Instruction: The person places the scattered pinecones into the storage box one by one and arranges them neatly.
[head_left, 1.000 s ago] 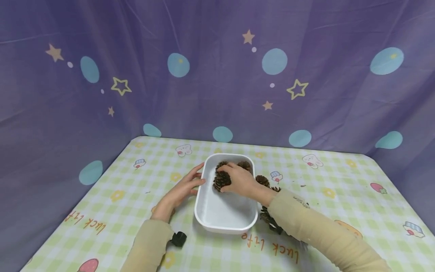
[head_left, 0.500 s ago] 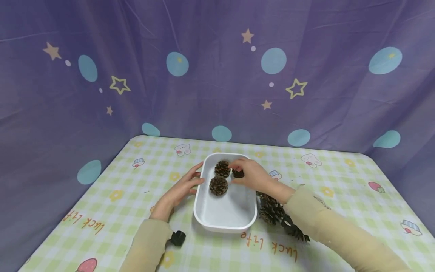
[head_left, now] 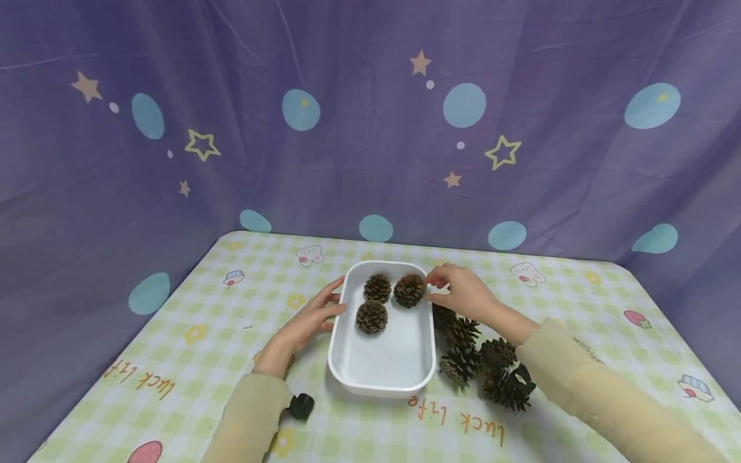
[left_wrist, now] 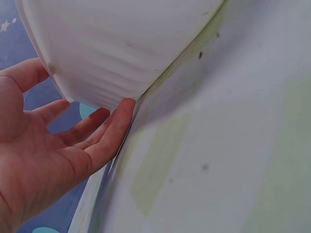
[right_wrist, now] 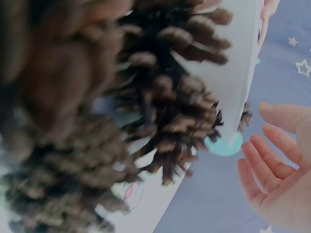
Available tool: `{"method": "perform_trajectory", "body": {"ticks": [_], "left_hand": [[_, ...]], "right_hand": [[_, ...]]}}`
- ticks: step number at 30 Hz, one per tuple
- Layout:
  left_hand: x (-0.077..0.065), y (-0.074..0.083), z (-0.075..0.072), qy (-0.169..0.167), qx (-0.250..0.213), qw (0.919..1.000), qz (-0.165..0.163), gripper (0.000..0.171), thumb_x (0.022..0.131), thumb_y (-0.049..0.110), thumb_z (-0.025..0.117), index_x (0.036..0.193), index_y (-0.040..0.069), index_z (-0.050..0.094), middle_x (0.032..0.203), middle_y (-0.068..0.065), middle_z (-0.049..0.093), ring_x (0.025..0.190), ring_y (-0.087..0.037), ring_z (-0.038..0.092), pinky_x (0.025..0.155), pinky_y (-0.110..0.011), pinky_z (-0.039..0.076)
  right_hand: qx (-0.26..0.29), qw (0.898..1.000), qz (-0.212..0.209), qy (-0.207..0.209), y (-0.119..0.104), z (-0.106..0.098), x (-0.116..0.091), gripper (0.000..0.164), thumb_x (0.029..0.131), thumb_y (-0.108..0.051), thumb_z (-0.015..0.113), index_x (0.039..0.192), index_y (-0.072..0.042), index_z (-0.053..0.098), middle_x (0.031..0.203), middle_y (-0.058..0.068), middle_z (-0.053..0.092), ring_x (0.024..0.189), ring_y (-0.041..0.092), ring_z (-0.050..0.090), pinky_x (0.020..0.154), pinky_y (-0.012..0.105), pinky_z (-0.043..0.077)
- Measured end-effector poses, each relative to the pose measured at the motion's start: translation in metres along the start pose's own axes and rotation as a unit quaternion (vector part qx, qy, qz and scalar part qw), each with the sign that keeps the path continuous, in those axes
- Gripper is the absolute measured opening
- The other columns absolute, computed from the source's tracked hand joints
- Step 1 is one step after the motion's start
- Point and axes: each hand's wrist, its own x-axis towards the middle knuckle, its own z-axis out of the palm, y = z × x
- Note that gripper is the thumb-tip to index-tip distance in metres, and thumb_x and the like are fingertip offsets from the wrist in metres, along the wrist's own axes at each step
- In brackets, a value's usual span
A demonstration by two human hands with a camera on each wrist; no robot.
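Observation:
A white rectangular tub (head_left: 382, 366) stands on the table with three pine cones inside: one at the back left (head_left: 377, 287), one at the back right (head_left: 410, 290) and one nearer the middle (head_left: 372, 317). My left hand (head_left: 309, 321) rests against the tub's left side, thumb at the rim; the left wrist view shows its fingers (left_wrist: 119, 128) extended along the outer wall. Above the right rim, my right hand (head_left: 463, 292) holds nothing, its fingers loosely bent beside the back right cone. In the right wrist view that hand (right_wrist: 282, 165) is off to the right of blurred pine cones.
Several more pine cones (head_left: 461, 363) lie in a cluster along the tub's right side, close under my right forearm. A checked tablecloth (head_left: 579, 386) covers the table, and a purple curtain (head_left: 370, 173) hangs behind it. Small brown bits (left_wrist: 200, 55) are scattered on the cloth.
My right hand has let go of a pine cone at the tub's back right and moved right, over the rim. The middle cone was released before that. My left hand has stayed at the tub.

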Motion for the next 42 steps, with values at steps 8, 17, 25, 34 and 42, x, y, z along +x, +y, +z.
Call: {"method": "perform_trajectory", "body": {"ticks": [8, 17, 25, 34, 42], "left_hand": [[0.000, 0.001, 0.000, 0.002, -0.001, 1.0000, 0.003, 0.060, 0.093, 0.024, 0.050, 0.145, 0.032, 0.019, 0.136, -0.014, 0.036, 0.112, -0.030, 0.051, 0.085, -0.040, 0.051], [-0.001, 0.001, 0.000, 0.000, -0.001, 1.0000, 0.001, 0.061, 0.093, 0.024, 0.050, 0.145, 0.032, 0.018, 0.137, -0.014, 0.035, 0.113, -0.031, 0.050, 0.086, -0.040, 0.050], [-0.002, 0.001, 0.000, 0.002, -0.002, 1.0000, -0.003, 0.060, 0.093, 0.024, 0.050, 0.144, 0.033, 0.019, 0.136, -0.013, 0.036, 0.113, -0.031, 0.050, 0.085, -0.040, 0.051], [-0.003, 0.002, 0.000, -0.001, 0.000, 1.0000, 0.001, 0.060, 0.093, 0.025, 0.050, 0.144, 0.034, 0.018, 0.136, -0.014, 0.035, 0.113, -0.032, 0.050, 0.085, -0.040, 0.051], [-0.002, 0.000, 0.000, -0.002, -0.006, 1.0000, 0.001, 0.060, 0.094, 0.024, 0.050, 0.144, 0.033, 0.019, 0.136, -0.014, 0.035, 0.112, -0.032, 0.051, 0.084, -0.040, 0.051]], "right_hand": [[0.002, 1.000, 0.019, -0.008, 0.014, -0.003, -0.007, 0.032, 0.077, -0.018, 0.072, 0.105, -0.008, 0.063, 0.102, 0.006, 0.062, 0.092, 0.023, 0.058, 0.078, 0.038, 0.051], [0.022, 0.997, 0.041, -0.059, 0.021, 0.002, -0.017, 0.049, 0.075, -0.024, 0.075, 0.116, -0.005, 0.057, 0.113, 0.011, 0.058, 0.102, 0.030, 0.056, 0.083, 0.042, 0.049], [0.018, 0.997, 0.044, -0.064, 0.024, 0.009, -0.020, 0.052, 0.073, -0.025, 0.076, 0.116, -0.003, 0.057, 0.113, 0.013, 0.059, 0.099, 0.031, 0.057, 0.083, 0.042, 0.050], [0.034, 0.996, 0.043, -0.073, 0.024, 0.010, -0.022, 0.049, 0.076, -0.024, 0.073, 0.117, -0.002, 0.056, 0.114, 0.013, 0.058, 0.097, 0.029, 0.058, 0.081, 0.040, 0.051], [0.019, 0.998, 0.029, -0.060, 0.027, 0.012, -0.021, 0.042, 0.077, -0.023, 0.073, 0.112, -0.003, 0.059, 0.107, 0.011, 0.062, 0.095, 0.028, 0.059, 0.079, 0.041, 0.051]]}}
